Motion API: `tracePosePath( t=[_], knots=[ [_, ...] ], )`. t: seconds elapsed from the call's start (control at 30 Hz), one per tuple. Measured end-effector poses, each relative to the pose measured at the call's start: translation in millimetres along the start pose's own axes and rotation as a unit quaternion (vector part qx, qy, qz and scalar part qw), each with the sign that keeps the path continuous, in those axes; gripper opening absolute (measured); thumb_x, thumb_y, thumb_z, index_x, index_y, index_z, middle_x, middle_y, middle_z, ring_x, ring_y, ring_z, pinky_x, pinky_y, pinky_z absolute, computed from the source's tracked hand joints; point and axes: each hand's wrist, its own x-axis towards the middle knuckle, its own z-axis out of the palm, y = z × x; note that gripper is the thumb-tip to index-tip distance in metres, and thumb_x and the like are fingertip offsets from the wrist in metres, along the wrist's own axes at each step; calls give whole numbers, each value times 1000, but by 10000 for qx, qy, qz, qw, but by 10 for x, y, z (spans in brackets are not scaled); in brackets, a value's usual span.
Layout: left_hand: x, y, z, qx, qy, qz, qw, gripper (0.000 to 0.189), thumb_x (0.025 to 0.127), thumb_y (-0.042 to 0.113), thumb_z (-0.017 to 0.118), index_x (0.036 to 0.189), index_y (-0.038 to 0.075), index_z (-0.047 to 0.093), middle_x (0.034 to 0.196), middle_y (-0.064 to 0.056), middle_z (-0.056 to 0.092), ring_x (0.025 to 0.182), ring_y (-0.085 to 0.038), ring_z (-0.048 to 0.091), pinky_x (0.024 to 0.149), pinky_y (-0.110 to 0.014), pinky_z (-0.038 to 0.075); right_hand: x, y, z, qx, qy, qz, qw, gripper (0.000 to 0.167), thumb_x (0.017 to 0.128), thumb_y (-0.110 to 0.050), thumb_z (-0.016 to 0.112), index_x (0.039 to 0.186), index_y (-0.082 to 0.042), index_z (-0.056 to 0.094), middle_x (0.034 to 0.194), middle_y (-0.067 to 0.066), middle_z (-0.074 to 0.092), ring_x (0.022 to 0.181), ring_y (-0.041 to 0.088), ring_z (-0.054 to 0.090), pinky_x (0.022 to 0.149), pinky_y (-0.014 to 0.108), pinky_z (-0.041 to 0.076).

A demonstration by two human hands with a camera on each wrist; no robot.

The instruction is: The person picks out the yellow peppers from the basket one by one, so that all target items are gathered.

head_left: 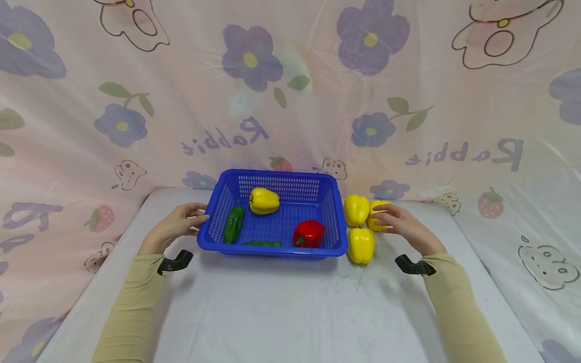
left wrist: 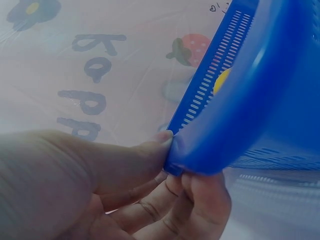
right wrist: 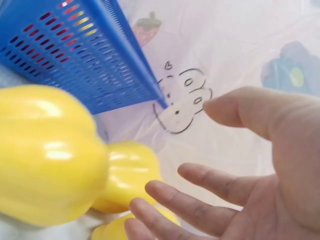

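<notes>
A blue plastic basket [head_left: 272, 251] stands on the white table. Its left rim is pinched by my left hand [head_left: 179, 224], thumb [left wrist: 155, 150] above and fingers curled beneath, as the left wrist view shows. Inside the basket lie a yellow bell pepper [head_left: 264, 201], a red bell pepper [head_left: 309, 234], a long green pepper [head_left: 233, 225] and another green piece [head_left: 262, 244] partly hidden by the front rim. My right hand [head_left: 404, 227] hovers with spread fingers over the rear right yellow bell pepper [head_left: 378, 222], partly covering it. Nothing is between its thumb and fingers.
Two more yellow bell peppers, one behind [head_left: 356, 210] and one in front [head_left: 361, 246], sit close against the basket's right side. A printed curtain [head_left: 299, 116] hangs directly behind the table [head_left: 272, 312] and along both sides.
</notes>
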Motion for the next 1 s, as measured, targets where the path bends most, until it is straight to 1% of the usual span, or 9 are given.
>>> tracePosePath(
  t=[0.17, 0.27, 0.4, 0.5, 0.63, 0.73, 0.9, 1.0],
  knots=[
    [-11, -2, -8, -42, 29, -10, 10000, 49, 99, 15, 54, 137, -11, 36, 106, -21, 57, 84, -23, 63, 74, -35, 56, 51, -144, -12, 21, -46, -155, 9999, 61, 100, -35, 49, 143, 4, 31, 140, 28, 39, 125, 45, 42, 101, 54, 38],
    [-17, -3, -12, -57, 31, -25, 10000, 49, 99, 15, 54, 137, -11, 36, 107, -21, 57, 85, -23, 63, 75, -35, 56, 65, -254, -4, 26, -149, -357, 9992, 62, 100, -37, 49, 144, 2, 30, 142, 24, 37, 127, 44, 40, 102, 55, 36],
    [-15, 0, -10, -120, -2, -58, 9999, 50, 99, 15, 54, 138, -10, 35, 109, -22, 57, 87, -23, 63, 77, -35, 56, 103, -392, 21, 7, -238, -629, 9977, 58, 99, -37, 50, 142, -1, 34, 142, 21, 39, 126, 42, 41, 102, 58, 34],
    [-5, 5, -7, -163, -27, -72, 9998, 50, 99, 16, 54, 139, -9, 35, 109, -21, 57, 88, -23, 63, 77, -34, 55, 154, -478, 57, -7, -234, -741, 9970, 54, 98, -36, 52, 140, -4, 38, 140, 20, 42, 125, 41, 42, 101, 60, 34],
    [8, 14, -16, -125, -25, -50, 9999, 50, 99, 16, 55, 139, -9, 36, 108, -21, 57, 87, -23, 63, 76, -35, 56, 243, -582, 142, 5, -243, -849, 9961, 52, 98, -35, 55, 139, -6, 41, 139, 19, 45, 125, 38, 44, 100, 59, 36],
    [12, 26, -24, -63, -29, -55, 10000, 51, 99, 16, 55, 139, -9, 36, 108, -21, 58, 86, -23, 64, 76, -36, 56, 303, -663, 228, 52, -298, -978, 9947, 51, 97, -31, 56, 139, -5, 42, 137, 20, 46, 124, 38, 45, 99, 58, 38],
    [18, 39, -35, -37, -79, -107, 9999, 52, 99, 16, 55, 139, -10, 35, 108, -21, 58, 87, -24, 64, 76, -38, 56, 374, -794, 385, 20, -397, -1104, 9931, 49, 98, -31, 56, 138, -5, 44, 136, 20, 47, 122, 38, 48, 98, 51, 42],
    [24, 50, -35, 3, -83, -139, 9999, 52, 98, 18, 56, 138, -10, 37, 105, -19, 60, 86, -24, 64, 77, -38, 56, 429, -848, 488, -81, -373, -1105, 9931, 47, 97, -31, 57, 136, -7, 45, 134, 19, 49, 120, 37, 49, 98, 48, 43]
  ],
)
